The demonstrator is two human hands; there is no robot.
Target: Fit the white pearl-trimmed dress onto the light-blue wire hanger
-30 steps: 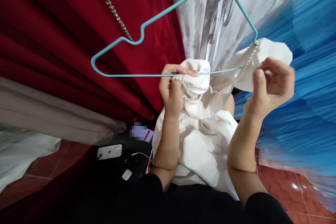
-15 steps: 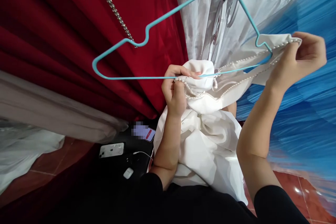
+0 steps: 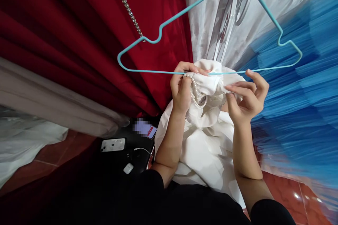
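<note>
Carefully, two hands work a white dress (image 3: pixel 208 151) at the bottom bar of a light-blue hanger (image 3: pixel 155 72), its cloth gathered below the frame and spilling down between the forearms. The left hand (image 3: pixel 181 86) is closed, thumb and fingers pinching the dress's beaded edge, with the fingers laid across the bar where the cloth bunches against it. A string of pearl-like beads (image 3: pixel 193 99) droops from that grip.

The right hand (image 3: pixel 246 96) is partly spread: the thumb and two fingertips come together on the white cloth beside the bunch, while another finger lifts toward the bar (whether it touches, one cannot tell). The hanger's two shoulders stand bare of cloth on either side.

At left hangs red cloth (image 3: pixel 155 3), with a glittering chain (image 3: pixel 126 5) in front of it; at right are layers of blue fabric (image 3: pixel 295 98). Below the red cloth, a white phone (image 3: pixel 113 145), a second phone with a lit screen (image 3: pixel 151 132), a small white case (image 3: pixel 128 168) and a cable (image 3: pixel 144 149) rest on a black surface.
</note>
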